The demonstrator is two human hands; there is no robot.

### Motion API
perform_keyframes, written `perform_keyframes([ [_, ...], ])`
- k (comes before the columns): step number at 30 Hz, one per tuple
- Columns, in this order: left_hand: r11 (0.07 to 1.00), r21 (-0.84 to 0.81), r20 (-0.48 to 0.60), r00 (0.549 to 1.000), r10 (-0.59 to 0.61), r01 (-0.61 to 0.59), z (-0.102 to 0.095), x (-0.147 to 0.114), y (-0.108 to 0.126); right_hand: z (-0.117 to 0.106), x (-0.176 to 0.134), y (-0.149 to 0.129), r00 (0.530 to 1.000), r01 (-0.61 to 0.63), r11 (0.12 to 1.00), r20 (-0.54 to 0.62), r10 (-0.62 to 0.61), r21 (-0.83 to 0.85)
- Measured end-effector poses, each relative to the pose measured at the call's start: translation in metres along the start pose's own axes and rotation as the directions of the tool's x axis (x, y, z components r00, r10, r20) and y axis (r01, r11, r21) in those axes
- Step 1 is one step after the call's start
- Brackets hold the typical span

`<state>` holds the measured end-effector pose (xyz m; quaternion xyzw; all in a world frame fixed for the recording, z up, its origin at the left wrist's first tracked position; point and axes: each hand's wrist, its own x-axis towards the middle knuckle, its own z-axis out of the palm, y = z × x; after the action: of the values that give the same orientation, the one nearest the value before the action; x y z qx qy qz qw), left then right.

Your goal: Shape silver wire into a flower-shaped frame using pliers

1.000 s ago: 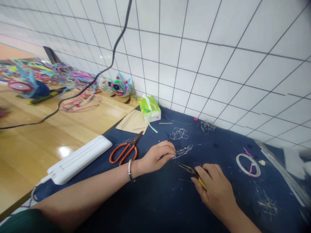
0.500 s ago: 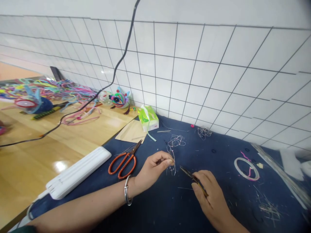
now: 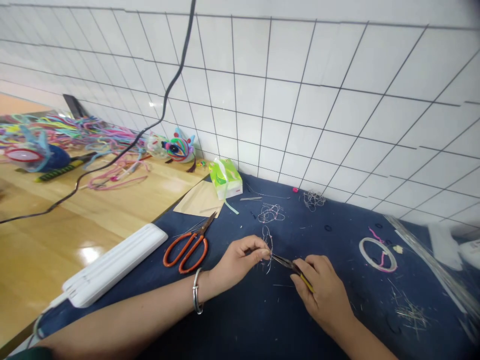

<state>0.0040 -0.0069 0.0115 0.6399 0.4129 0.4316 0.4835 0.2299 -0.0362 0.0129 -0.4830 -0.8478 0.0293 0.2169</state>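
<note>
Pinched between the thumb and forefinger of my left hand is a thin bent wire piece, its loops sticking out above and below the fingertips. My right hand is closed round pliers with yellow-and-black handles. The plier tips meet the wire right beside my left fingertips; whether the jaws grip it is too small to tell. Orange-handled scissors lie left of my left hand, blades pointing away. Behind the hands rests a loose tangle of wire.
A white power strip lies at the left, near a green tissue pack on brown paper. At the right are a ring-shaped spool, wire scraps and long wires. A black cable hangs across the view.
My right hand has brought the pliers leftward, so their tips now meet the wire at my left fingertips. The left hand keeps its pinch. The whole view has shifted slightly.
</note>
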Motion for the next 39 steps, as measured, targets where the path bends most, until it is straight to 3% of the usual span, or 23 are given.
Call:
perform_keyframes([
  [18,0.989,0.128,0.073,0.995,0.062,-0.071,-0.001,-0.001,0.001,0.003,0.002,0.004,1.000,0.018,0.999,-0.008,-0.018,-0.047],
  [23,0.982,0.168,0.075,0.994,0.076,-0.088,-0.001,-0.001,0.002,0.004,0.002,0.005,0.999,-0.001,0.998,0.035,0.003,-0.064],
  [29,0.970,0.221,0.074,0.993,0.090,-0.104,-0.002,-0.001,0.004,0.009,0.005,0.026,0.999,-0.009,0.976,0.046,0.019,-0.219],
  [33,0.957,0.246,0.100,0.986,0.135,-0.156,-0.001,-0.001,0.004,0.004,0.009,0.034,1.000,-0.024,0.954,-0.019,0.020,-0.298],
  [36,0.945,0.258,0.126,0.977,0.174,-0.201,0.001,-0.002,0.003,-0.003,0.014,0.017,0.998,-0.059,0.995,0.019,0.061,-0.082],
  [39,0.935,0.275,0.155,0.970,0.185,-0.222,0.004,-0.004,0.004,-0.002,0.022,-0.011,0.955,-0.244,0.913,0.243,0.169,0.327],
])
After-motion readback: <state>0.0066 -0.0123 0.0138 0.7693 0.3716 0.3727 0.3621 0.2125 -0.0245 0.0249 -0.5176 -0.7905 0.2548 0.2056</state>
